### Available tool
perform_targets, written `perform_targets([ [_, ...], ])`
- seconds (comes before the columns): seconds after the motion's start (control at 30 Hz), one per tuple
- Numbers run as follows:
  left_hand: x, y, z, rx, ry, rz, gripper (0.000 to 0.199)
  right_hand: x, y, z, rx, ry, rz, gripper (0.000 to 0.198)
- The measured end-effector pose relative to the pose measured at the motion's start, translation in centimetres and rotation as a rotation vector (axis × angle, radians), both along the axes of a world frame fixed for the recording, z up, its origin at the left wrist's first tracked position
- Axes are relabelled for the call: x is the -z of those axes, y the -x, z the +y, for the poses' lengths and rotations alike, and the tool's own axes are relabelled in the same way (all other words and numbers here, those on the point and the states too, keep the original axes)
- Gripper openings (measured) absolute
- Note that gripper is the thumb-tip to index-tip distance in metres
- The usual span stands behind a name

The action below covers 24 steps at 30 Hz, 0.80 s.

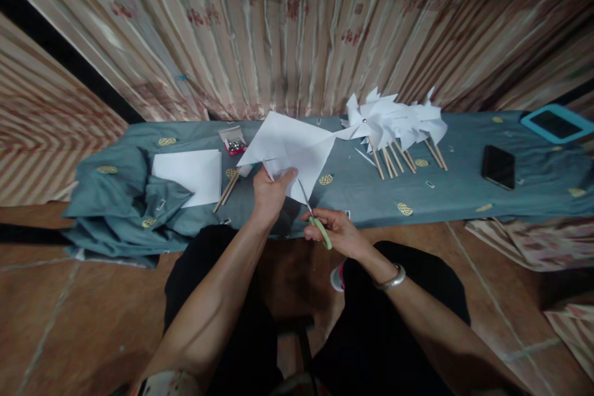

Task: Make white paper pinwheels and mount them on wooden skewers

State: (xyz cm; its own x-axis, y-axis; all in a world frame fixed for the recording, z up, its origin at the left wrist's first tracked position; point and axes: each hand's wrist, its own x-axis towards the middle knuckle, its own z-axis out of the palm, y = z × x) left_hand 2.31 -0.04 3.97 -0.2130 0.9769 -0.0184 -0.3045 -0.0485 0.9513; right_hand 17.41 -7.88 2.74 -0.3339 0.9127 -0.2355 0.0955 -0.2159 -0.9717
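My left hand [270,193] pinches a white square sheet of paper [292,136] near its lower left edge, thumb on top. In my right hand [341,229] are scissors [321,232] with light green handles, fingers through the loops. Their blades reach up to the paper's near corner, and a cut edge shows beside my left thumb. Several finished white paper pinwheels [394,120] on wooden sticks lie in a row to the right, beyond the sheet. A stack of white paper [190,173] rests left of my left hand.
A small open box of metal pins [234,141] lies near the wooden sticks [227,189]. At the right are a black phone [498,167] and a blue-framed tablet [557,122]. A green cloth [380,203] covers the narrow bench; a patterned curtain [297,31] hangs behind.
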Motion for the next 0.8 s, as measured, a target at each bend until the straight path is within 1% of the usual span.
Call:
perform_targets([
  [0.2,0.13,0.02,0.03,-0.007,0.023,0.007,0.027,0.21,0.13,0.09,0.021,0.060,0.038,0.041],
  [0.33,0.12,0.09,0.07,-0.001,0.010,0.002,0.026,0.14,0.15,0.18,0.024,0.082,0.047,0.041],
  [0.43,0.02,0.06,-0.01,-0.019,0.008,-0.001,0.025,-0.02,0.16,0.29,0.023,0.072,0.053,0.040],
  [0.53,-0.16,0.02,-0.20,-0.054,0.039,-0.007,0.024,-0.04,0.17,0.40,0.031,0.070,0.058,0.040],
  [0.67,-0.32,0.07,-0.39,-0.052,0.077,-0.008,0.025,0.27,0.14,0.40,0.042,0.055,0.060,0.041],
  [0.8,-0.16,0.14,-0.33,-0.080,0.097,-0.002,0.026,0.52,0.02,0.36,0.030,0.041,0.045,0.040],
])
